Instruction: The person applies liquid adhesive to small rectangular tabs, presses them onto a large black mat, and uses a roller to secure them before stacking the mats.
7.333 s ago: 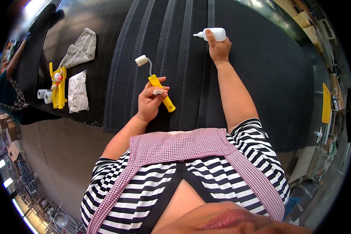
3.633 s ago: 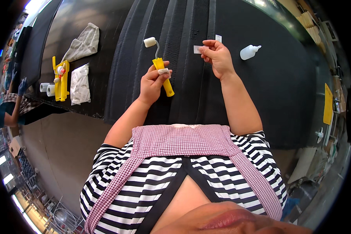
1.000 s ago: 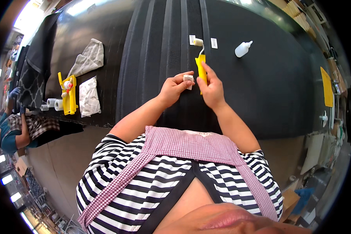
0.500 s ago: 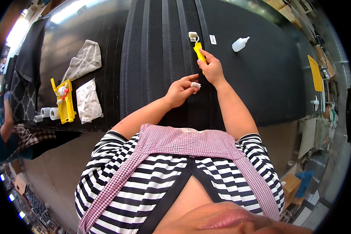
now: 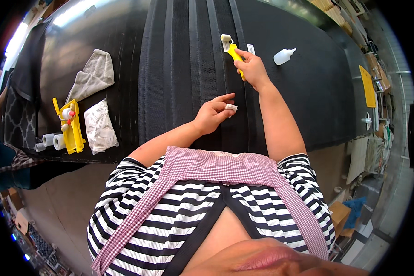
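My right hand (image 5: 254,70) is closed round the yellow handle of a small roller (image 5: 235,54), whose pale head points away from me over a dark textured strip. Nearer to me, my left hand (image 5: 210,115) pinches a small wad of white labels (image 5: 232,108), its index finger stretched out above them. Several long black strips (image 5: 179,69) lie side by side on the dark table under both hands. Just beyond my right hand a small white label (image 5: 250,48) lies on the black surface, partly covered by the fingers.
To the right stands a white squeeze bottle (image 5: 284,56). On the left lie a grey cloth (image 5: 94,73), a clear bag of labels (image 5: 100,126), a yellow tray (image 5: 72,133) with a small bottle, and white rolls (image 5: 59,141). Another person's sleeve (image 5: 20,161) shows at the far left.
The roller has tilted, its head moving slightly left and away from me. My left hand has dropped back a little, still pinching the labels. The view has shifted slightly.
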`<state>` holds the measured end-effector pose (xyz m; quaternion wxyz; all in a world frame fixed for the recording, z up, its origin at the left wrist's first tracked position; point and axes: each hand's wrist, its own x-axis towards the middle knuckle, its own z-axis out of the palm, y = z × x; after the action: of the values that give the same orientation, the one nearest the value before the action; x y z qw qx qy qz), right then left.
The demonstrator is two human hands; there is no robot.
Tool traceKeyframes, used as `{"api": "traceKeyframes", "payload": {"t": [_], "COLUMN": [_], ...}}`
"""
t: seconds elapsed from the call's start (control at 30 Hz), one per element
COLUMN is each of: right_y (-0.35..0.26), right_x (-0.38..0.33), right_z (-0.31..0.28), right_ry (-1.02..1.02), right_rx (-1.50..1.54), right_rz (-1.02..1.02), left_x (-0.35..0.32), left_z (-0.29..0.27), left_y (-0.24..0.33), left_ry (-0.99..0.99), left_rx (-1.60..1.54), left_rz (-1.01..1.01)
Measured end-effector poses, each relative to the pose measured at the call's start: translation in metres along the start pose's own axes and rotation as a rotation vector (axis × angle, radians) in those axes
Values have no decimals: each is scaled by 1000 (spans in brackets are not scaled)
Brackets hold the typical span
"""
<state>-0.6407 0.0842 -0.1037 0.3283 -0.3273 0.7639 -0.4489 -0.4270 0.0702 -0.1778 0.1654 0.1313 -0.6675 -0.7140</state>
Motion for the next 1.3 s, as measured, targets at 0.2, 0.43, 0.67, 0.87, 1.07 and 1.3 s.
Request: {"api": "traceKeyframes", "payload": {"t": [0.2, 0.43, 0.67, 0.87, 1.07, 1.3], "right_y": [-3, 29, 47, 49, 51, 42], "right_x": [-13, -18, -27, -47, -49, -61], "right_z": [-8, -3, 6, 6, 6, 10], "right_ry": [40, 3, 33, 29, 55, 48], "right_rx": [225, 148, 20, 7, -83, -40], "right_rz": [-26, -112, -137, -137, -143, -97], "left_x": [1, 2, -2, -3, -2, -3], "left_z": [-2, -3, -2, -2, -2, -4], "left_y": [2, -4, -3, 0, 1, 2], "left_ry": [-2, -5, -14, -7, -12, -11], "left_rx": [-24, 19, 53, 71, 88, 82], "left_rz": [-16, 47, 71, 72, 75, 61]}}
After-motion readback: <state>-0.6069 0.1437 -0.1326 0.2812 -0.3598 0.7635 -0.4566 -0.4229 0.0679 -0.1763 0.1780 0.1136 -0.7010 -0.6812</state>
